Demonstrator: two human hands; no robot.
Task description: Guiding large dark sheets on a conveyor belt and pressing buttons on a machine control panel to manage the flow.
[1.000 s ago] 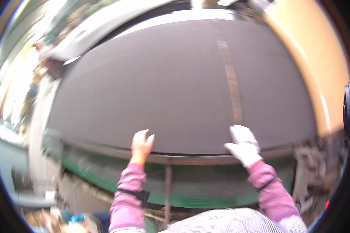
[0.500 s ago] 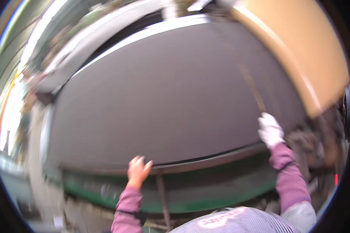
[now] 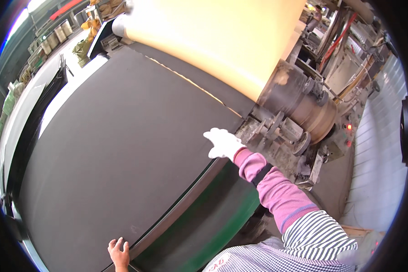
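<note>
A broad dark grey sheet (image 3: 118, 131) fills the flat surface before me. Over its right part, near the front edge, my right hand (image 3: 223, 144) in a white glove has its fingers stretched out and holds nothing; whether it touches the sheet I cannot tell. My left hand (image 3: 119, 254), bare, lies at the sheet's front edge at the lower left, fingers apart. Beyond my right hand a thin tan line (image 3: 190, 83) runs across the sheet near its far right end.
A wide tan sheet (image 3: 213, 36) slopes over a roller at the back. On the right stand a rusty drum (image 3: 299, 102) and machine parts with red lights (image 3: 349, 127). Along the front edge runs a brown rail (image 3: 181, 215) above a green-edged band (image 3: 213, 226).
The view has swung to the right and sharpened, bringing the drum and machine parts into sight. My right hand is now farther from the tan line's near end. My left hand stays at the front edge.
</note>
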